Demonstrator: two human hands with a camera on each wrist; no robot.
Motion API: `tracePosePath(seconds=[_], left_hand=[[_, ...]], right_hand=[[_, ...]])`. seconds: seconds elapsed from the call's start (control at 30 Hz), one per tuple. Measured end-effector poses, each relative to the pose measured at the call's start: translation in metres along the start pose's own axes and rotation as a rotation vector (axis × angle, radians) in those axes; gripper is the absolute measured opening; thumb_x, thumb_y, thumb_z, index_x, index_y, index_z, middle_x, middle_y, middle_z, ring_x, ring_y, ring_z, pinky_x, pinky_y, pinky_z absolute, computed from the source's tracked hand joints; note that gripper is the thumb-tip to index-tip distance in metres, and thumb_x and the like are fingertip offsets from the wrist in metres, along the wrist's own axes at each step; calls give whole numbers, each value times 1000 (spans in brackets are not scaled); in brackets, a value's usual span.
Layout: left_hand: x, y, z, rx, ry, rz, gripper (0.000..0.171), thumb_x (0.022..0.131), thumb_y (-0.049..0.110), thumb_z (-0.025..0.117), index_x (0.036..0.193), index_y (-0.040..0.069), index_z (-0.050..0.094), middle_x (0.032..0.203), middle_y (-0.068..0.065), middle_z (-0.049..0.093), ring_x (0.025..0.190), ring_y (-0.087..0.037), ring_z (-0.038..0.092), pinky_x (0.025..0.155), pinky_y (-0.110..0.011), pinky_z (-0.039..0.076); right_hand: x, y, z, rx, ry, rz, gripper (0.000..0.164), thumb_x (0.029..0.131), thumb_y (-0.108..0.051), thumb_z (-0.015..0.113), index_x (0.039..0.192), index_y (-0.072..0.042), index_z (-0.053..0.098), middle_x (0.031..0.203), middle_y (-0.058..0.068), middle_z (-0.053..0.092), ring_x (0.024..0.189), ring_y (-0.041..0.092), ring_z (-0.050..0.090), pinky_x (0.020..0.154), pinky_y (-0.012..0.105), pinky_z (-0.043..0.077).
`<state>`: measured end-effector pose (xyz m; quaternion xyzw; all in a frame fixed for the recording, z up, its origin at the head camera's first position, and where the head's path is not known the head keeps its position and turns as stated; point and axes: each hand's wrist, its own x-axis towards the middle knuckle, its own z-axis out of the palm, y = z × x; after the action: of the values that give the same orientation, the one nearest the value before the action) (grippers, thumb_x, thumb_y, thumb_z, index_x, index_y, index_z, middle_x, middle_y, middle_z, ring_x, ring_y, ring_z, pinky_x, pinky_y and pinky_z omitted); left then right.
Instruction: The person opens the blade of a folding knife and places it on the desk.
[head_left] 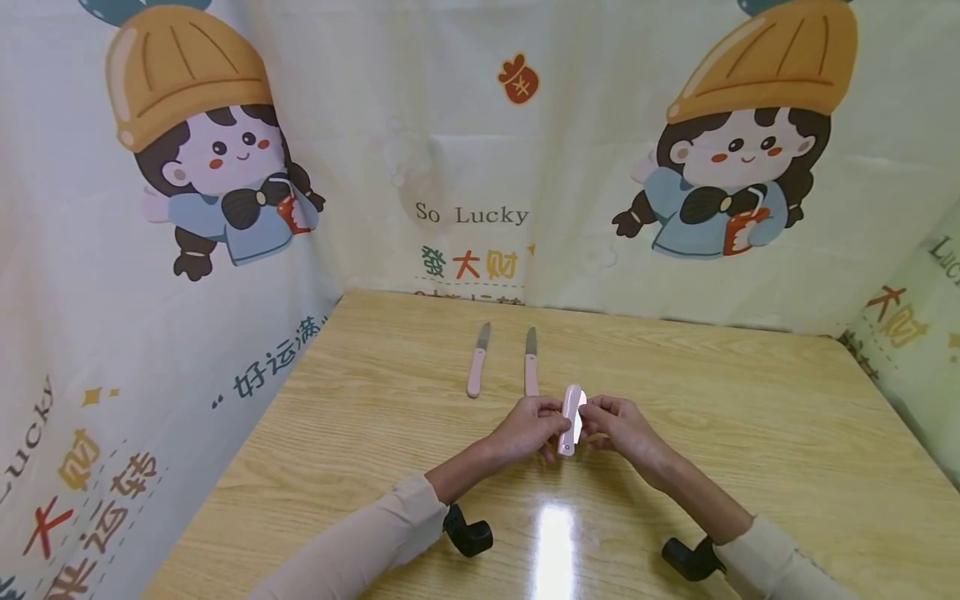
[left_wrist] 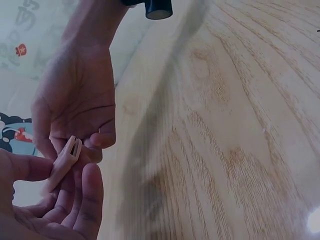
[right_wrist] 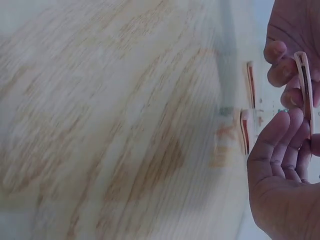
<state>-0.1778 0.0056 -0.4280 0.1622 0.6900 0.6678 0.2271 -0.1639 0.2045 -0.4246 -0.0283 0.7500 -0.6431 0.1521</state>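
Note:
A pink-handled folding knife [head_left: 570,421] is held up between the two hands over the table, its bright blade lying close along the handle's right side in the head view. My left hand [head_left: 531,429] pinches the handle between thumb and fingers. From the other side, my right hand [head_left: 624,432] pinches the blade edge with thumb and forefinger. The slotted side of the handle [right_wrist: 306,85] faces the right wrist view. In the left wrist view, the knife's slotted end [left_wrist: 74,149] shows between both hands' fingers.
Two more pink-handled knives, the left one [head_left: 477,362] and the right one [head_left: 531,362], lie unfolded on the wooden table [head_left: 750,417] just beyond the hands, blades pointing away. A printed curtain [head_left: 585,167] hangs around the table's back and sides.

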Motion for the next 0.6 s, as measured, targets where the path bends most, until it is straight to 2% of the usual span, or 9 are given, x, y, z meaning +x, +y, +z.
tracePosePath(seconds=[0.17, 0.37, 0.5, 0.6], left_hand=[[0, -1, -2, -10, 35, -4, 30, 98, 3, 57, 123, -13, 61, 93, -19, 73, 67, -16, 63, 55, -24, 50], [0, 1, 1, -61, 80, -56, 24, 97, 2, 58, 115, -13, 64, 86, -15, 71, 68, -19, 67, 59, -29, 56], [1, 6, 3, -102, 156, -93, 19, 97, 0, 58, 109, -14, 64, 83, -16, 69, 69, -22, 69, 65, -36, 60], [3, 7, 5, -137, 198, -102, 19, 98, -2, 58, 110, -16, 62, 84, -18, 69, 70, -23, 70, 67, -38, 60]], right_hand=[[0, -1, 1, -13, -5, -8, 24, 105, -17, 52, 108, 7, 55, 92, 10, 65, 84, 21, 65, 77, 38, 56], [0, -1, 3, 9, 17, -13, 23, 105, -17, 53, 109, 6, 54, 88, 8, 63, 77, 16, 63, 72, 34, 55], [0, 1, 3, 46, 78, -13, 21, 106, -16, 51, 108, 5, 52, 86, 7, 63, 74, 14, 64, 71, 31, 55], [-2, 2, 0, 58, 134, -13, 20, 105, -15, 51, 108, 5, 52, 87, 8, 65, 76, 14, 65, 74, 31, 56]])
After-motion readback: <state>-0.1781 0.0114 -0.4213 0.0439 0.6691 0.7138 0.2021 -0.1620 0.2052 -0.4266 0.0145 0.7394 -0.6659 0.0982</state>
